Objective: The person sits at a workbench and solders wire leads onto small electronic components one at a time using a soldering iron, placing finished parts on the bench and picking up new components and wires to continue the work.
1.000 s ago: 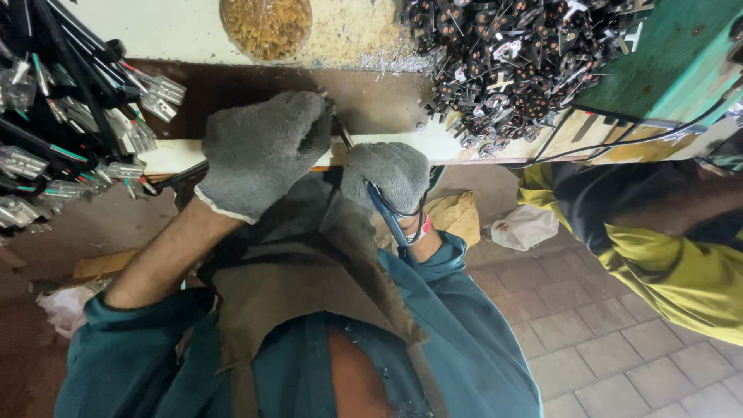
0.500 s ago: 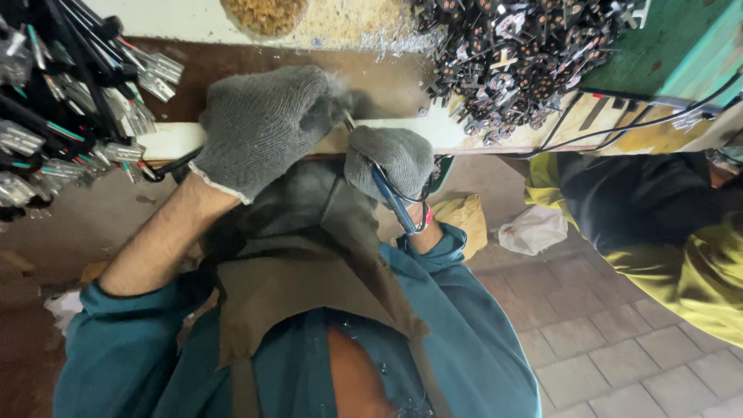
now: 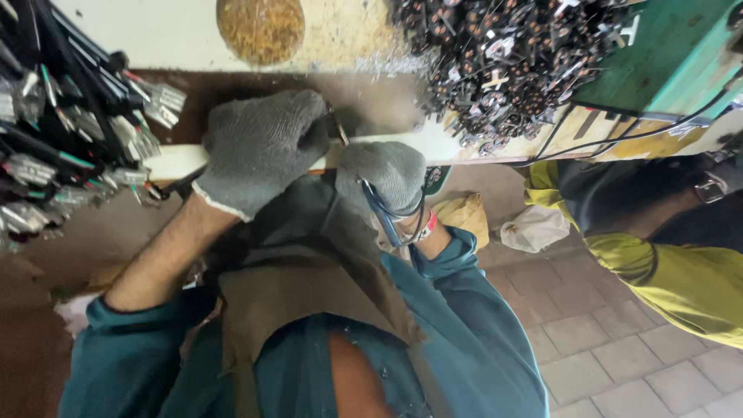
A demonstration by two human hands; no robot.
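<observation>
Both my hands wear grey knit gloves and meet at the front edge of a workbench (image 3: 232, 159). My left hand (image 3: 263, 147) is clenched around a dark cable whose end pokes out toward the right glove. My right hand (image 3: 383, 176) grips a blue-handled hand tool (image 3: 381, 213), its handles hanging below the palm; the tool's jaws are hidden between the gloves. A brown apron (image 3: 309, 286) covers my lap under the hands.
A bundle of black cables with metal terminals (image 3: 70, 131) lies on the bench at left. A heap of small dark metal parts (image 3: 511, 54) sits at right beside a green machine (image 3: 665, 62). A person in yellow sleeves (image 3: 665, 271) sits to the right. Brick floor below.
Both gloved hands stay pressed together at the bench edge; the right hand has shifted slightly against the left. The view has moved a little.
</observation>
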